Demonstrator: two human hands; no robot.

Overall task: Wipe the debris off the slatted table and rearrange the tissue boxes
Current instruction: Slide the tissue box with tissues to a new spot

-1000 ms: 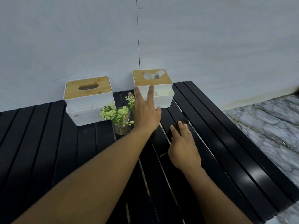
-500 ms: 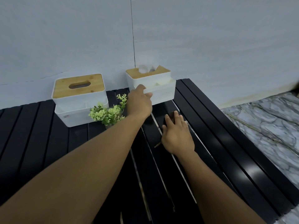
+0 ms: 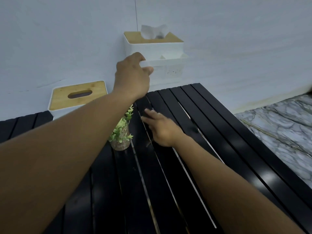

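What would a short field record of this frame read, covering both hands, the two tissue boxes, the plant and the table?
left hand: grips the front rim of the held tissue box
held tissue box: white, wooden lid, tissue sticking up; appears clear of the table
right hand: open, fingers straight, low over the slats; blurred
second tissue box: white, wooden lid, bare slot; stands at the table's back
plant: small, green, in a glass jar, between the forearms
slatted table: black; a thin brown sliver by the right hand

Domestic corner: black slatted table, tissue boxes, little potted plant, marble-patterned floor.
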